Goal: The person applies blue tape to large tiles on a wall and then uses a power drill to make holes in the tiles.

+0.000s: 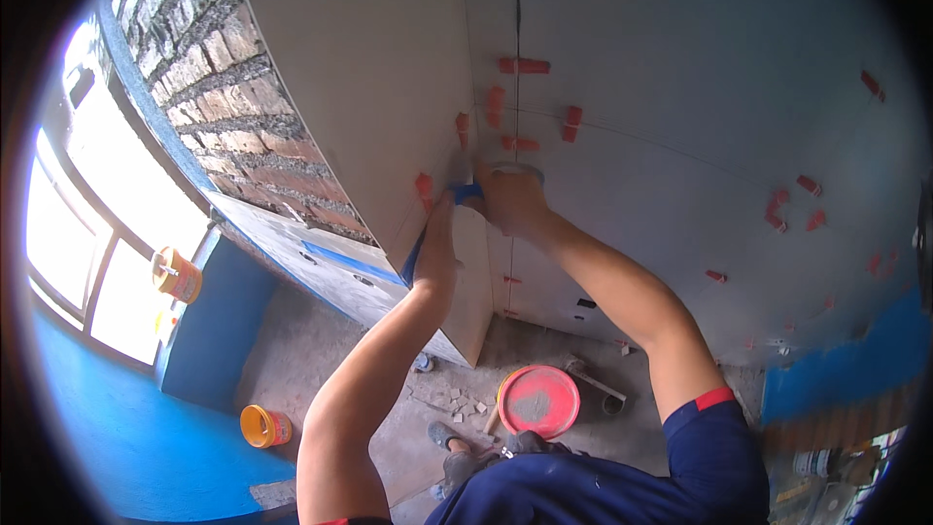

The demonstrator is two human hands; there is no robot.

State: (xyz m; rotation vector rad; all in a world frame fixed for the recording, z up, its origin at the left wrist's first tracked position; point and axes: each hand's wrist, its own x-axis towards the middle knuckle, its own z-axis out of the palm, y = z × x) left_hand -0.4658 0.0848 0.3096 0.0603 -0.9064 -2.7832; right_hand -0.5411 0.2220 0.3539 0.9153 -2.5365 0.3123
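Observation:
Both arms reach up to the inner corner where a beige tiled face [360,58] meets a large grey tiled wall [680,68]. My right hand [512,200] is closed near the corner, its fingers partly hidden. Behind it shows the curved grey rim of a round thing [531,171] whose kind I cannot make out. Between the hands is a small bright blue piece [467,192]. My left hand [442,224] is at the beige face's edge, its fingers blurred. Red tile-levelling wedges, such as one above the hands [525,65] and another by my left hand [424,185], sit along the joints.
A red bucket [537,401] of grey mortar stands on the floor below me, beside a long-handled tool [601,381]. An orange bucket [265,426] stands left; another [177,275] is by the window. Bare brickwork [238,87] borders the beige face. Rubble [465,402] lies near my feet.

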